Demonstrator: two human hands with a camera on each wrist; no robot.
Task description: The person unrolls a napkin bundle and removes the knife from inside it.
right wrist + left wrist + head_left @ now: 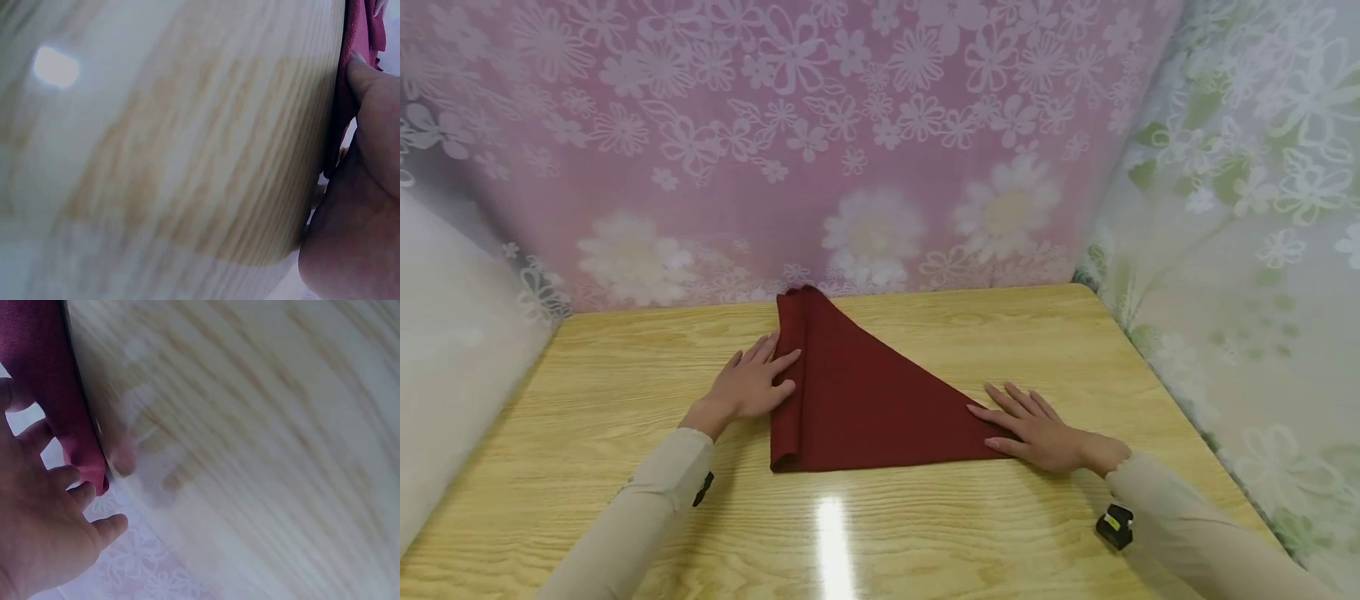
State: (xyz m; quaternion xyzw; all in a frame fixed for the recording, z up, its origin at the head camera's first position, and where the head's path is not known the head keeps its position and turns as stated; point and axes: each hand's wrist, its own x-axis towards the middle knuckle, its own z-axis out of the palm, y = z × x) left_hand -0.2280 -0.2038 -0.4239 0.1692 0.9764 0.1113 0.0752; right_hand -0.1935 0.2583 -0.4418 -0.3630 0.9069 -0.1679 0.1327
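Observation:
A dark red cloth point(872, 400) lies on the wooden table, its left edge rolled or folded over into a narrow upright strip and its right side tapering to a point. My left hand point(751, 385) rests on that folded strip with fingers spread, the thumb and index finger lying over it. On the tapered right corner, my right hand point(1037, 429) presses down with extended fingers. Part of the cloth point(59, 394) appears beside the left hand point(47, 519) in the left wrist view. In the right wrist view, the right hand point(375, 137) touches the cloth point(353, 69) at the frame's edge.
The wood-grain table point(647, 392) ends at a pink flowered backdrop point(865, 150) behind and a pale flowered one point(1262, 250) on the right. White sheeting point(452, 358) stands at the left. A black device point(1115, 527) is strapped under the right sleeve.

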